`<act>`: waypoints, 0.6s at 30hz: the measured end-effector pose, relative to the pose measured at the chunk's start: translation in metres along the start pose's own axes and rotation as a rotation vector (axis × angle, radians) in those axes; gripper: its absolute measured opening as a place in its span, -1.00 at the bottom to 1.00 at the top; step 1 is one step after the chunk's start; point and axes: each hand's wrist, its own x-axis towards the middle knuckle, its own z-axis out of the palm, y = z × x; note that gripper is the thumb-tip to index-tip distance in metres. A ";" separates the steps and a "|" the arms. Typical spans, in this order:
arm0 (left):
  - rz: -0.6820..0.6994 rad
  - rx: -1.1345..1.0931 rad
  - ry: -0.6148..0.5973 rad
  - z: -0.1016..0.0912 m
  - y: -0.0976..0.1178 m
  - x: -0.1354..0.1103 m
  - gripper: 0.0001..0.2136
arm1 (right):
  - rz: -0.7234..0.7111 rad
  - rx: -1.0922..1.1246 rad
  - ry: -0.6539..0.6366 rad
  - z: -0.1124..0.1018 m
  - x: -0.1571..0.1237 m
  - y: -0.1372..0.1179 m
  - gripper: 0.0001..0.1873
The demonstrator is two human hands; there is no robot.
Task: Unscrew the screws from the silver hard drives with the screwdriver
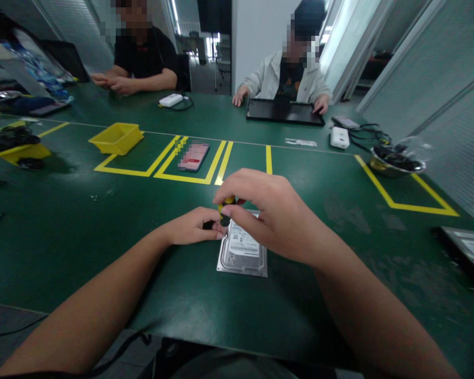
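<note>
A silver hard drive (243, 252) with a white label lies flat on the green table (102, 237) in front of me. My right hand (268, 216) hovers over its far end, fingers pinched round the yellow-and-black handle of a small screwdriver (226, 206) held upright. My left hand (193, 226) rests on the table just left of the drive, fingers curled and pinching the lower black part of the same tool near the drive's far left corner. The tool's tip is hidden by my fingers.
A yellow bin (117, 138) and a phone (193, 156) lie inside yellow tape boxes farther out. A metal bowl (397, 160) sits at the right, another drive (468, 250) at the right edge. Two people sit across the table, one at a black tray (284, 112).
</note>
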 end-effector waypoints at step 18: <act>-0.014 -0.010 0.012 0.001 0.000 0.000 -0.77 | -0.009 -0.010 -0.051 -0.007 -0.005 0.000 -0.64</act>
